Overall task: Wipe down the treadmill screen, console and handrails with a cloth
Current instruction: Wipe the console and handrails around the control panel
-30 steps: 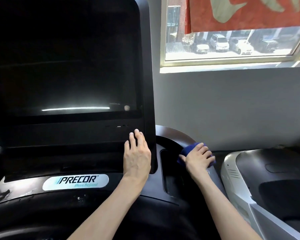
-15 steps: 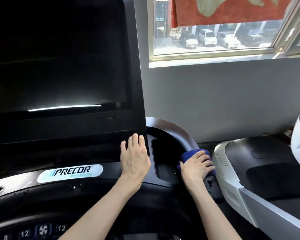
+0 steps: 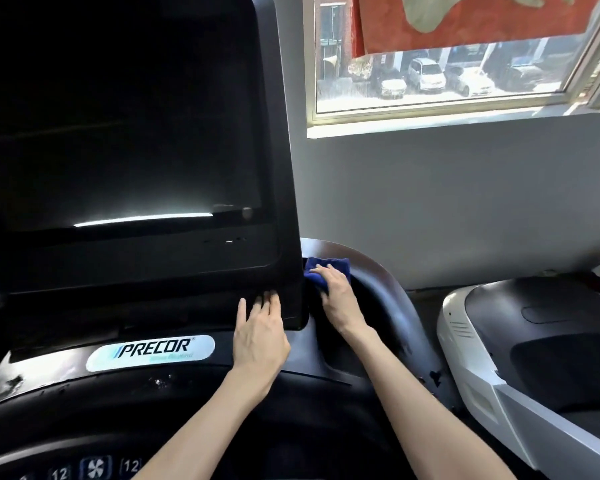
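Note:
The treadmill's large dark screen (image 3: pixel 125 133) fills the left of the view above the black console (image 3: pixel 174 379), which carries a PRECOR badge. My left hand (image 3: pixel 258 332) rests flat with straight fingers on the lower right corner of the screen housing. My right hand (image 3: pixel 336 289) presses a blue cloth (image 3: pixel 323 266) against the inner top of the console's curved right wing (image 3: pixel 378 292), just right of the screen's edge. Its fingers lie over the cloth and cover most of it.
A white and black neighbouring machine (image 3: pixel 520 341) stands close on the right. A grey wall with a window (image 3: pixel 447 64) is behind. Fan and number buttons (image 3: pixel 94 467) show at the bottom edge.
My right hand has slid the blue cloth up and left along the wing, from its outer rim to beside the screen housing. My left hand has stayed on the housing's corner.

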`<state>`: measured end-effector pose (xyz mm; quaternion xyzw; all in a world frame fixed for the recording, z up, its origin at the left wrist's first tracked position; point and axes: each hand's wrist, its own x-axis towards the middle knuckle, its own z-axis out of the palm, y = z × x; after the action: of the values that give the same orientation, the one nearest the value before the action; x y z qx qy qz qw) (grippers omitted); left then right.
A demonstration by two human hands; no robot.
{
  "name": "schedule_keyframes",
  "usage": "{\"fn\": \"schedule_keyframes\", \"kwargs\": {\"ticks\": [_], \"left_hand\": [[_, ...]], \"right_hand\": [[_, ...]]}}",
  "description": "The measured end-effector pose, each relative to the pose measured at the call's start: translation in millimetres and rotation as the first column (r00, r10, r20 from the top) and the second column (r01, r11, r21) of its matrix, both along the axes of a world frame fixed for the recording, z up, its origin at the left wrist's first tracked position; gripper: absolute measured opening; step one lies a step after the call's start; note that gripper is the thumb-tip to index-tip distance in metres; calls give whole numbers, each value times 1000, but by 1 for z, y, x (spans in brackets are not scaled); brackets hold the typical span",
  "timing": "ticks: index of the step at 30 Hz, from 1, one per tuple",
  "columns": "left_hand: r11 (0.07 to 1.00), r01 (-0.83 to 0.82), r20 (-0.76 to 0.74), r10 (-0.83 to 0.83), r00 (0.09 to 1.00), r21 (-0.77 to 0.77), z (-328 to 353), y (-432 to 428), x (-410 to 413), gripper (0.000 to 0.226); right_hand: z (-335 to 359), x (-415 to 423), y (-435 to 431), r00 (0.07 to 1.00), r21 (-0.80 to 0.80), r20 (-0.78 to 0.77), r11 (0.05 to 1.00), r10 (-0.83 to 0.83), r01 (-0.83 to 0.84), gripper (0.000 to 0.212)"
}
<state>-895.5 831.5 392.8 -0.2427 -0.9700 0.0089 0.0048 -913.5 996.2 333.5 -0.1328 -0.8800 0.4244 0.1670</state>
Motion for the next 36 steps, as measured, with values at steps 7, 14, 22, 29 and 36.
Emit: {"fn": "schedule_keyframes", "kwargs": {"ticks": [7, 14, 22, 29, 36], "left_hand": [[999, -7, 73, 10, 997, -33, 4, 5, -8, 71], [999, -9, 64, 12, 998, -41, 5, 7, -7, 72], [965, -86, 322, 2, 947, 247, 20, -17, -24, 77], [869, -196, 412, -10, 911, 454, 36, -44, -45, 63], [904, -225, 398, 67, 915, 363, 29, -78, -44, 51]], "right_hand": [[6, 3, -11, 999, -172, 20, 985, 32, -29, 30], [17, 38, -8, 980, -105, 163, 989, 117, -101, 16], [27, 38, -23, 950, -98, 310, 995, 46, -16, 14], [4, 97, -86, 988, -344, 99, 936, 122, -81, 34], [3, 76, -144, 967, 234, 100, 939, 236, -253, 59]]}}
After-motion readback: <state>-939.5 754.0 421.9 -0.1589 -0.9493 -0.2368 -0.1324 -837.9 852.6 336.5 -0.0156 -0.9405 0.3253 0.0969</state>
